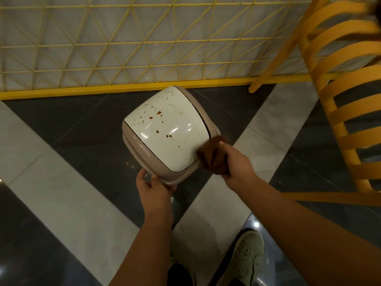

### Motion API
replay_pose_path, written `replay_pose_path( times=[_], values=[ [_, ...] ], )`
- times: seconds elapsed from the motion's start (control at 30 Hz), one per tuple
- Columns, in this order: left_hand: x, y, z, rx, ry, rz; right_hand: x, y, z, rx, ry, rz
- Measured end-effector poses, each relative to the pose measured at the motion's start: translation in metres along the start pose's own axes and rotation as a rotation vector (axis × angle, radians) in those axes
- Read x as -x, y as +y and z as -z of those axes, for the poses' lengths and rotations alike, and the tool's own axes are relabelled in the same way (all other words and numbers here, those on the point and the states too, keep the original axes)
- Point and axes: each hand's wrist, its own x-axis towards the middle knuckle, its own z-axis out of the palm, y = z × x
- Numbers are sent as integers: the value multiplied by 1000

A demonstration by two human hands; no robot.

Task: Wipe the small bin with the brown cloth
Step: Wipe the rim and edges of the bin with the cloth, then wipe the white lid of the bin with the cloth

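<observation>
A small beige bin (134,139) with a glossy white swing lid (171,129) stands on the floor near the middle of the view. Brown spots and specks are scattered over the lid. My left hand (153,187) grips the bin's near rim at its lower corner. My right hand (237,162) holds a bunched brown cloth (212,153) and presses it against the lid's right edge. Part of the cloth is hidden inside my fist.
A yellow wire-mesh fence (144,48) on a yellow base rail runs behind the bin. A yellow slatted chair (346,100) stands at the right. The floor (68,195) has dark and pale tile bands. My green shoe (245,259) is at the bottom.
</observation>
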Motion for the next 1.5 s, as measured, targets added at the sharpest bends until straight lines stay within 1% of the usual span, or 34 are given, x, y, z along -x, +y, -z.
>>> replay_pose_path(
  times=[0.1,0.2,0.27,0.33,0.37,0.47,0.53,0.63,0.8,0.97,1.1,1.13,1.2,1.27,1.33,1.37,1.43,1.5],
  values=[
    [-2,-3,2,14,-19,19,3,13,-10,102,4,44],
    [-2,-4,4,7,-47,8,0,3,-7,323,54,153],
    [-1,-3,3,-4,-53,4,-10,-18,-6,349,141,223],
    [-1,-3,3,-19,-42,-7,-16,-37,-11,336,190,237],
    [-2,-3,4,-22,-39,-11,-18,-41,-14,356,163,234],
    [-10,2,9,-36,-33,4,-14,-35,-15,386,9,190],
    [-14,7,12,-64,-34,9,-10,-27,-4,428,-21,171],
    [-16,14,13,-116,-69,-11,-5,-20,17,497,-16,211],
    [-13,21,9,-233,-144,-51,3,-13,34,589,43,260],
    [-15,25,13,-276,-121,-20,12,-6,39,625,30,280],
    [-8,27,17,-327,-103,-20,13,3,45,668,68,373],
    [-7,31,18,-376,-70,-45,13,3,46,701,75,420],
    [-2,44,21,-498,-2,-161,17,-1,47,782,85,558],
    [8,63,24,-593,-10,-319,25,-8,46,764,93,662],
    [19,78,24,-682,-97,-501,35,-15,43,704,51,753],
    [24,83,22,-731,-153,-590,39,-18,42,718,23,820],
    [28,87,16,-815,-255,-723,40,-22,40,831,-10,960],
    [23,88,9,-904,-328,-789,37,-21,40,960,-31,1070]
  ],
)
